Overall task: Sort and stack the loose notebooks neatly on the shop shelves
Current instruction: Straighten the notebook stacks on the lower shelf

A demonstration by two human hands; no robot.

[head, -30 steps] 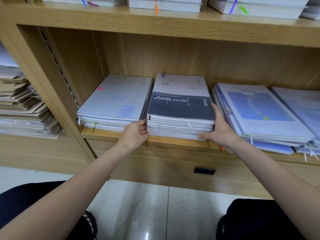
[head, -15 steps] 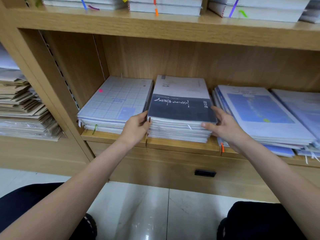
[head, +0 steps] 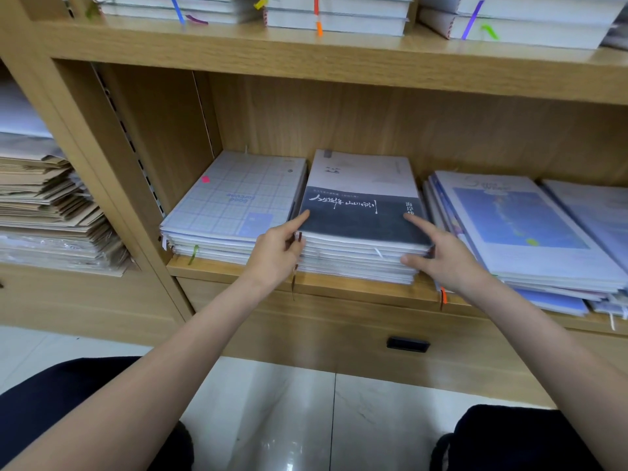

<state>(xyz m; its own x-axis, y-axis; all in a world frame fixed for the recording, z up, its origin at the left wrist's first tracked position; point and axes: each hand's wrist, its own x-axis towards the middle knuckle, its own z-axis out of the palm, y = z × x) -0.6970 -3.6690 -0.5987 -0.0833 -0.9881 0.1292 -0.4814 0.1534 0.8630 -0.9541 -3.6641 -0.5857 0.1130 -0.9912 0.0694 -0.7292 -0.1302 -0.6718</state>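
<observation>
while both hands flank it | notebook stack [head: 360,232] flat, long axis front-to-back

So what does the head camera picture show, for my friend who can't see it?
Two hands, left hand and right hand, touch the sides of a dark-covered notebook stack on a wooden shelf. A grid-patterned stack sits left, a blue stack right.

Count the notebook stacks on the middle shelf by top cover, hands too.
Grid-cover stack: 1
Dark-banded cover stack: 1, left hand and right hand at its sides
Blue-picture cover stacks: 2, the second cut off by the frame edge
Hands: 2
Total: 4 stacks, 2 hands
</observation>
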